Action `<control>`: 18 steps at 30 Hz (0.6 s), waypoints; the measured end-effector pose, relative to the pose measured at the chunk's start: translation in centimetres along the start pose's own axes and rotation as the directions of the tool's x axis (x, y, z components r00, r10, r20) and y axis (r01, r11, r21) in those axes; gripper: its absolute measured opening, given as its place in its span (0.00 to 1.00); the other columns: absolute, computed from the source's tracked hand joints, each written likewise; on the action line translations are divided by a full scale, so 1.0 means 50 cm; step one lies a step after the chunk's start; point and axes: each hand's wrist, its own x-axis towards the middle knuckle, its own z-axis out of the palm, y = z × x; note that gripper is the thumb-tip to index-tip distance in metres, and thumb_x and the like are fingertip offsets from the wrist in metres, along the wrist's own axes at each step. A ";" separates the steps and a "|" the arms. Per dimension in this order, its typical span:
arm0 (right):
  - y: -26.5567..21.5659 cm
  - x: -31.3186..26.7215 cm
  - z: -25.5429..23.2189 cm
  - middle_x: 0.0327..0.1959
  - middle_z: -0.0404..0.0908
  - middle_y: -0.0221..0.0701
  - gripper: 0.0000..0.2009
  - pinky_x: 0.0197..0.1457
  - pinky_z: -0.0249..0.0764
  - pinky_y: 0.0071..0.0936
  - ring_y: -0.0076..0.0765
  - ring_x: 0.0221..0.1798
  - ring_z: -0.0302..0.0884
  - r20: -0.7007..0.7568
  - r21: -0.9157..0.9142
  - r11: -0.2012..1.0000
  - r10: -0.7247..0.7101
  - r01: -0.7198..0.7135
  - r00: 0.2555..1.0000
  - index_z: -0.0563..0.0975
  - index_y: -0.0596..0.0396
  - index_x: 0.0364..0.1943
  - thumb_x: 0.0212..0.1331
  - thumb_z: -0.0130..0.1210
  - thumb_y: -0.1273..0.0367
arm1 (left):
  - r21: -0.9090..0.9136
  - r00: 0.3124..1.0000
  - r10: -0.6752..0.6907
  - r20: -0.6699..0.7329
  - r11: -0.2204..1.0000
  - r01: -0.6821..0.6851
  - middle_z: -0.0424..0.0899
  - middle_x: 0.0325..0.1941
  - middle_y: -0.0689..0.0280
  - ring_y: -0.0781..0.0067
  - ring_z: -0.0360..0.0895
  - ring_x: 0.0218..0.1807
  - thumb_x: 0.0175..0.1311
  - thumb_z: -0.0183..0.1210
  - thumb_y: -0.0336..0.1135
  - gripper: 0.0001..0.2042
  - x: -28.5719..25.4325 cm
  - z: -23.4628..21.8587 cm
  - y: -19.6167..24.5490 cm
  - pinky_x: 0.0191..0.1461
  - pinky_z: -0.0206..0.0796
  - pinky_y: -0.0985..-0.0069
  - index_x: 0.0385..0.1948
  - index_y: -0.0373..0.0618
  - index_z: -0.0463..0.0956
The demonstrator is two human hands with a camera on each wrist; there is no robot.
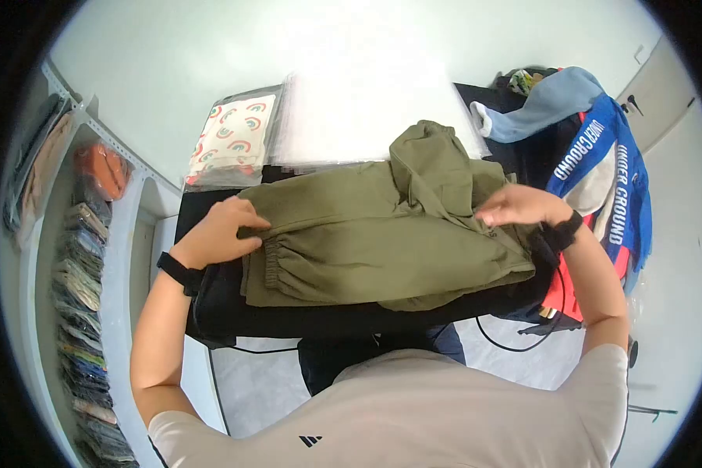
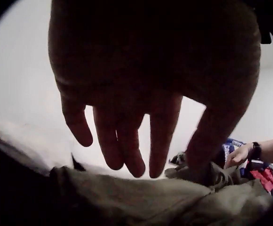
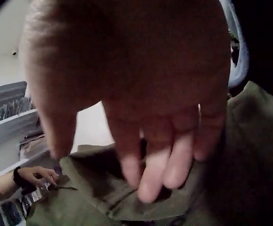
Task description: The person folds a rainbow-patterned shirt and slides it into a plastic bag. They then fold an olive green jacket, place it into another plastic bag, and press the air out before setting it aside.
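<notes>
An olive-green garment (image 1: 366,257) with a gathered, elastic-looking cuff at its left end lies folded on a black table (image 1: 210,312). My left hand (image 1: 222,232) is at its left edge, fingers spread and relaxed; in the left wrist view the hand (image 2: 150,84) hangs over the cloth (image 2: 127,195) with nothing gripped. My right hand (image 1: 526,206) is at the garment's right part, beside a raised fold. In the right wrist view the fingers of that hand (image 3: 131,94) reach down, loosely bent, at the cloth's opening (image 3: 103,179); whether they touch it cannot be told.
Behind the garment lies a stack of clear plastic bags (image 1: 366,117), with a bagged rainbow-print item (image 1: 234,140) at its left. Blue, white and red clothes (image 1: 600,171) hang over the table's right end. Shelves of bagged clothes (image 1: 82,288) stand on the left. A black cable (image 1: 515,349) hangs below the table.
</notes>
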 end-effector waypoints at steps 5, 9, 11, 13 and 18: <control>-0.051 0.088 0.005 0.35 0.81 0.32 0.22 0.39 0.72 0.22 0.24 0.35 0.75 -0.315 0.358 0.912 0.319 -0.200 0.894 0.78 0.65 0.40 0.62 0.52 0.55 | -0.069 0.971 -0.040 -0.237 0.997 0.024 0.77 0.35 0.58 0.58 0.73 0.43 0.55 0.56 0.28 0.08 0.064 -0.049 0.066 0.48 0.65 0.67 0.35 0.39 0.78; -0.028 0.156 0.035 0.35 0.80 0.34 0.17 0.38 0.72 0.25 0.25 0.32 0.75 -0.413 0.585 0.809 0.234 0.059 0.880 0.76 0.67 0.43 0.58 0.57 0.65 | -0.001 0.939 0.110 -0.325 0.993 -0.116 0.75 0.49 0.57 0.59 0.70 0.54 0.57 0.54 0.25 0.16 0.105 -0.055 0.145 0.60 0.61 0.69 0.49 0.41 0.74; -0.084 0.148 0.069 0.35 0.81 0.37 0.15 0.40 0.73 0.28 0.30 0.37 0.77 -0.720 0.236 0.911 -0.071 0.339 0.691 0.74 0.64 0.48 0.56 0.54 0.74 | -0.055 0.943 0.097 -0.319 0.991 -0.121 0.68 0.59 0.55 0.56 0.63 0.63 0.56 0.53 0.24 0.22 0.120 -0.047 0.185 0.66 0.55 0.66 0.56 0.45 0.69; -0.156 0.111 0.102 0.33 0.80 0.39 0.17 0.41 0.73 0.33 0.39 0.36 0.77 -0.731 -0.247 0.874 -0.452 0.419 0.512 0.75 0.57 0.50 0.53 0.51 0.78 | 0.101 0.854 0.215 -0.473 0.977 -0.190 0.61 0.64 0.53 0.50 0.60 0.64 0.55 0.52 0.23 0.25 0.139 -0.032 0.225 0.65 0.56 0.63 0.59 0.47 0.66; -0.186 0.053 0.164 0.28 0.77 0.38 0.19 0.41 0.70 0.39 0.48 0.35 0.73 -0.319 -0.445 0.709 -0.696 0.547 0.643 0.78 0.49 0.44 0.46 0.51 0.80 | 0.502 0.897 0.411 -0.164 0.817 -0.283 0.50 0.70 0.50 0.43 0.49 0.69 0.43 0.54 0.19 0.34 0.182 0.030 0.226 0.69 0.49 0.57 0.58 0.61 0.69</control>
